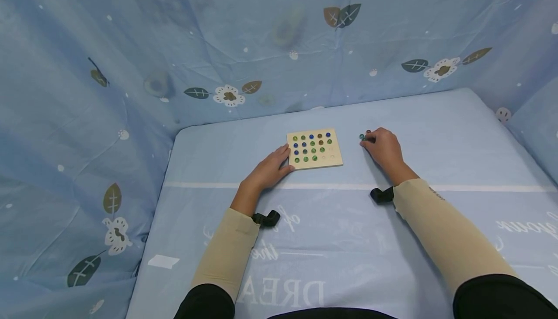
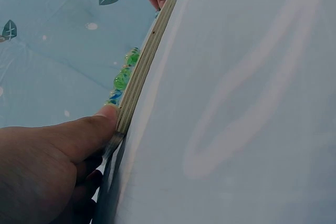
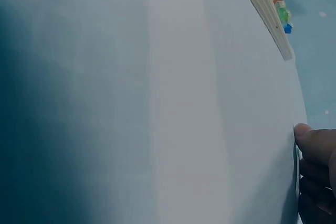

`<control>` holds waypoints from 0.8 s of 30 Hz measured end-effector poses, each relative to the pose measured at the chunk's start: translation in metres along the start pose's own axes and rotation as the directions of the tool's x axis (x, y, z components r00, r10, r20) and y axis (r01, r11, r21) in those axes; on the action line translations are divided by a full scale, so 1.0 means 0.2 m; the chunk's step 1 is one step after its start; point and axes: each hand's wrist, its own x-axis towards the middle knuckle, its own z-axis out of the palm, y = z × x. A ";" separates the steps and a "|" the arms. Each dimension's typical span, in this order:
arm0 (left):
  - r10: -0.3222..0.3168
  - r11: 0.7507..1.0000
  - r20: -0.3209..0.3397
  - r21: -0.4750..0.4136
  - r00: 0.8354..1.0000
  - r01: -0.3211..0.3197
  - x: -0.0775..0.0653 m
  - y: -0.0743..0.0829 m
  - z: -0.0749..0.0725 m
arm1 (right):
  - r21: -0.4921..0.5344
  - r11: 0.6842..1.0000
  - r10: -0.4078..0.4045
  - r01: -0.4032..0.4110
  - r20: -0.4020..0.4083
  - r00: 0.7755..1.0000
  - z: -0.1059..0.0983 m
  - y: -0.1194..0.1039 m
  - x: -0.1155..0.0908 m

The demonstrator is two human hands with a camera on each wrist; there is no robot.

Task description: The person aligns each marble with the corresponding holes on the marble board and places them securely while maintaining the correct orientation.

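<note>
A square wooden board with rows of glass marbles in its hollows lies flat on the cloth-covered table. Green, blue and brownish marbles fill most of it; a few hollows at its near right are bare. My left hand grips the board's near left corner, thumb against the edge and fingers along the left side. To the right of the board my right hand pinches at a green marble, which its fingertips partly cover. A reddish marble sits just behind those fingers. The right wrist view hides both loose marbles.
Pale blue printed cloth covers the table, with a white stripe across it. Patterned fabric hangs behind and at the sides. A small white patch lies at the left. Black wrist mounts sit below both hands.
</note>
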 end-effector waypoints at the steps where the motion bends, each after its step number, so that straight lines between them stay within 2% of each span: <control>1: 0.000 1.000 0.000 0.000 1.000 0.000 0.00 0.00 0.00 | 0.000 1.000 -0.004 0.004 -0.002 1.000 0.00 0.00 0.00; 24: 0.005 1.000 0.003 0.006 1.000 -0.005 0.00 0.00 0.00 | 0.025 1.000 0.001 -0.001 -0.014 1.000 0.01 0.00 -0.01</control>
